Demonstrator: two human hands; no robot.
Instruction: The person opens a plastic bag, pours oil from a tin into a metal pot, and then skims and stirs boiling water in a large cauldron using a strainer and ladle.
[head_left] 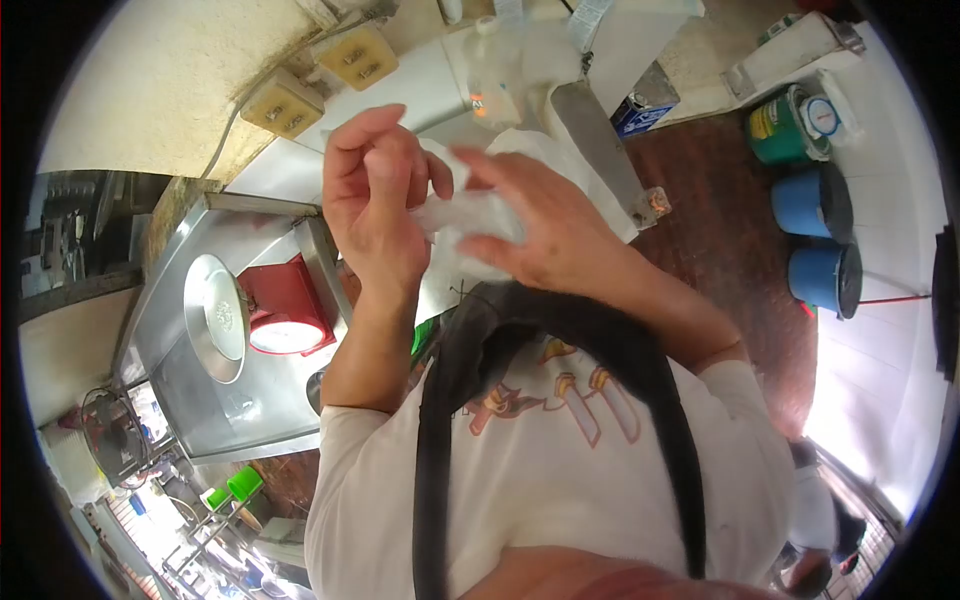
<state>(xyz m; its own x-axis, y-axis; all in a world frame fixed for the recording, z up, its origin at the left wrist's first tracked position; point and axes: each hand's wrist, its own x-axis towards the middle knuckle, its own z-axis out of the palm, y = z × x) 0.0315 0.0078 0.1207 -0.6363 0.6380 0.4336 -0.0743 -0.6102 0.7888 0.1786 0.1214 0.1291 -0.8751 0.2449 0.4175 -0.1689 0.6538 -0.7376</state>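
Both my hands are raised in front of my chest. Between them stretches a crumpled translucent plastic bag (485, 215), smeared by motion. My left hand (375, 190) has its fingers curled and its thumb up, and the plastic meets the side of its palm. My right hand (545, 215) is blurred, with thumb and fingers closed about the other end of the plastic. What the bag holds, if anything, cannot be made out. Behind the hands lies a white sheet or bag (590, 190) on the counter.
On the left, a red scale (290, 305) with a metal pan (215, 318) stands on a steel counter (190, 400). A clear bottle (492, 75) is at the back. Blue buckets (800, 203) and a green tub (778, 128) line the right wall. Another person (812, 510) is at lower right.
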